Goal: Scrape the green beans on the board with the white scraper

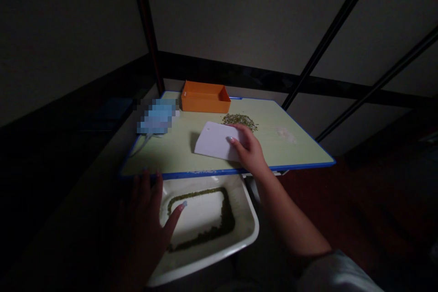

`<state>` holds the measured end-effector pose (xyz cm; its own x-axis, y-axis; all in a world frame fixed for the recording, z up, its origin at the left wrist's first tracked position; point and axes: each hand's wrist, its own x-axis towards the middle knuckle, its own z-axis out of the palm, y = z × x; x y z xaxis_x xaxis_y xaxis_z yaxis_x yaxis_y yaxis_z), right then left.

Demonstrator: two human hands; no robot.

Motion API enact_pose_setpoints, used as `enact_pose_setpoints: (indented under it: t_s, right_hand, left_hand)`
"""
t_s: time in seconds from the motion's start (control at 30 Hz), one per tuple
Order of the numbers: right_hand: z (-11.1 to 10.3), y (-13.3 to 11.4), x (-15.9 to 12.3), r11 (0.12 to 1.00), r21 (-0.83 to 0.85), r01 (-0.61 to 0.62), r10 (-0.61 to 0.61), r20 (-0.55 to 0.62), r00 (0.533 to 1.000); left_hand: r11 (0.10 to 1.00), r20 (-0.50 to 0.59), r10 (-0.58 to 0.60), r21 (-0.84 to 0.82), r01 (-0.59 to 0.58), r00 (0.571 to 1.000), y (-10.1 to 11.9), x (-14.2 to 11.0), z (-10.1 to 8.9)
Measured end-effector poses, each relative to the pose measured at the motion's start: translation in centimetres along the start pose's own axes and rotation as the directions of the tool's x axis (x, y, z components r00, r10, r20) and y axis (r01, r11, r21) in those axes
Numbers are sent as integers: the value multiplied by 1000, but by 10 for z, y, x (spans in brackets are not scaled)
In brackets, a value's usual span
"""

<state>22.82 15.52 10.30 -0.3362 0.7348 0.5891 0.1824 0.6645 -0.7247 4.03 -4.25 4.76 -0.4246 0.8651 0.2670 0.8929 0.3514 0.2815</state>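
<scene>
My right hand [251, 148] grips a white flat scraper [215, 139] by its right end, thumb on top. The scraper has a small hole near its upper left corner and is tilted over the table. Just behind it lies a loose pile of small green bits [244, 121], maybe beans or seeds. My left hand [147, 219] is in shadow, fingers spread, at the left side of a white plastic basin [251, 226]. Whether it touches the rim I cannot tell. More green bits [227, 214] line the edges of the basin's floor.
The pale green table [178, 157] has a blue edge; the basin sits below its front side. An orange open box [205, 106] stands at the back, beside a blue pen-like stick [236, 98]. A blurred blue item [157, 116] lies left, a whitish patch [286, 135] right.
</scene>
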Motion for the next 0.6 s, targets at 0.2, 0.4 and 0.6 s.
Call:
enact_pose_setpoints:
  t_s: [0.2, 0.4, 0.6]
  right_hand:
    - [-19, -17, -24, 978, -180, 110, -128, -91, 988]
    - [-20, -45, -54, 916, -320, 242, -271, -50, 961]
    - [2, -55, -48, 901, -299, 315, -291, 123, 949]
  left_hand:
    - [1000, -9, 7, 3, -7, 1000, 0, -1, 0]
    - [1000, 4, -9, 1, 9, 1000, 2, -1, 0]
    - [1000, 0, -24, -13, 24, 1000, 3, -1, 0]
